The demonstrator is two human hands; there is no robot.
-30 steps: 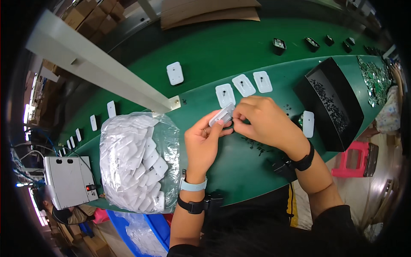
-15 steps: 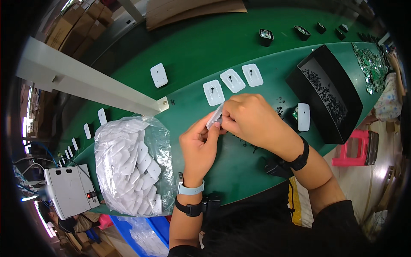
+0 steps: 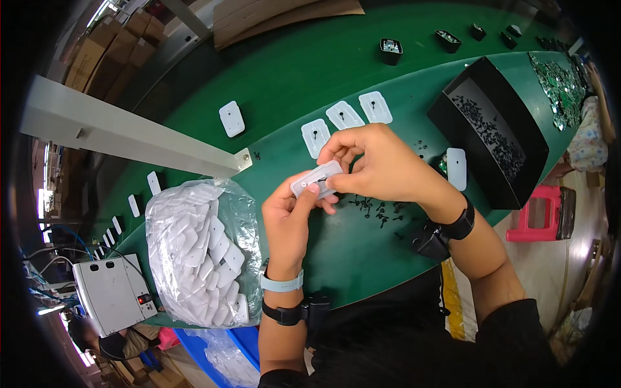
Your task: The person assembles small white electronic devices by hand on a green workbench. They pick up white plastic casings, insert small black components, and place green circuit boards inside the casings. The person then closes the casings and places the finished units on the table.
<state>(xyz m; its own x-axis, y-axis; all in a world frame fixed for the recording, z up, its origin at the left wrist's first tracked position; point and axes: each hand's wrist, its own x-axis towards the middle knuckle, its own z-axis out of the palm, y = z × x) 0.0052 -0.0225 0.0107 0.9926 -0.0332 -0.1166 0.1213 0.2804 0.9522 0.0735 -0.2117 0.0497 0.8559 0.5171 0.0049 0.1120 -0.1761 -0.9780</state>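
A white plastic cover point(image 3: 323, 171) is tilted above the green table, its inner side up, with a small black part on it. My left hand point(image 3: 288, 220) grips its left end, thumb on top. My right hand point(image 3: 391, 168) is closed at its right end, the thumb by the black part; the index fingertip is partly hidden. Just beyond lie three white covers in a row, the nearest cover point(image 3: 315, 137) among them, each with a black part in it. Several loose black parts point(image 3: 381, 210) are scattered below my right hand.
A clear bag point(image 3: 249, 226) of white covers lies left. At right stand a black bin point(image 3: 527, 129) of black parts and a white cover point(image 3: 457, 169) over a circuit board. A metal post point(image 3: 149, 139) slants across the left. Black housings point(image 3: 391, 55) sit on the far green strip.
The held cover has turned from steep to flatter, showing its inner side and black part. My right hand has shifted slightly and its fingers have spread a little. The view has moved slightly.
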